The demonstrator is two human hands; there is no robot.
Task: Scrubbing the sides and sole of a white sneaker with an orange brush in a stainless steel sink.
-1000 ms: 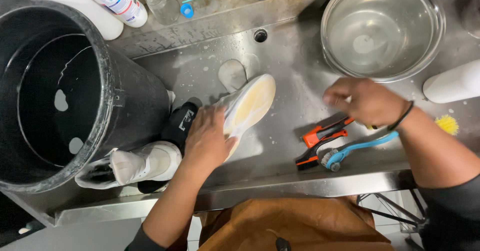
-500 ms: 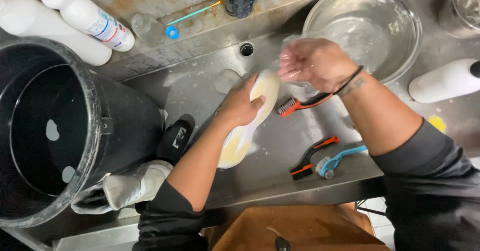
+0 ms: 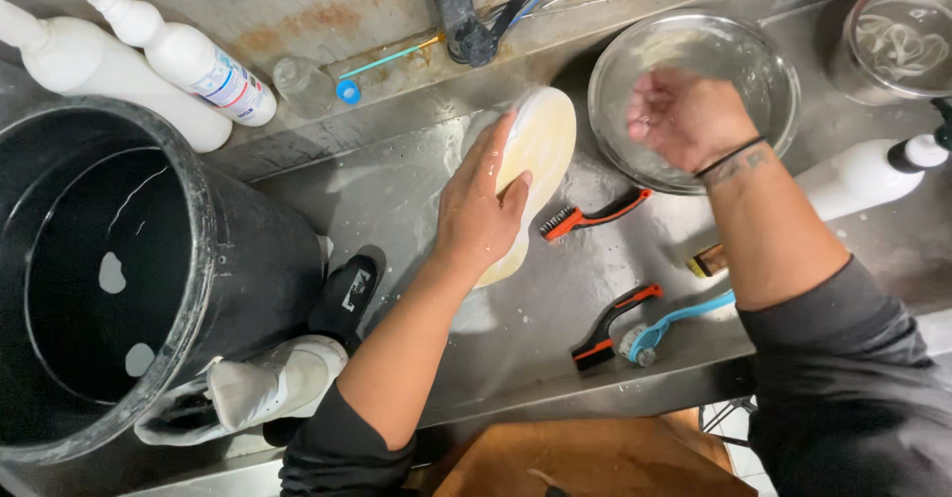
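Far left: big black bucket [image 3: 109,269], white sneaker [image 3: 248,393] lying at its base w/ a black insole [image 3: 347,294] just beside. Two white bottles [image 3: 149,65] behind, on the wet steel tabletop [image 3: 397,199]. Centre: left hand [image 3: 481,214], fingers clamped on a pale yellow shoe sole [image 3: 540,150], sole-side up. Orange-handled brush [image 3: 590,217] just beside it. Right hand [image 3: 684,115] over a glass bowl [image 3: 694,95], fingers loosely curled, holding nothing visible. Near front edge: another brush [image 3: 610,323], blue brush [image 3: 674,323].

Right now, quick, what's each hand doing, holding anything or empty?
Left hand: closed on the pale shoe sole, pressing it to the metal sink.
Right hand: loosely cupped over the glass bowl, apparently holding nothing.
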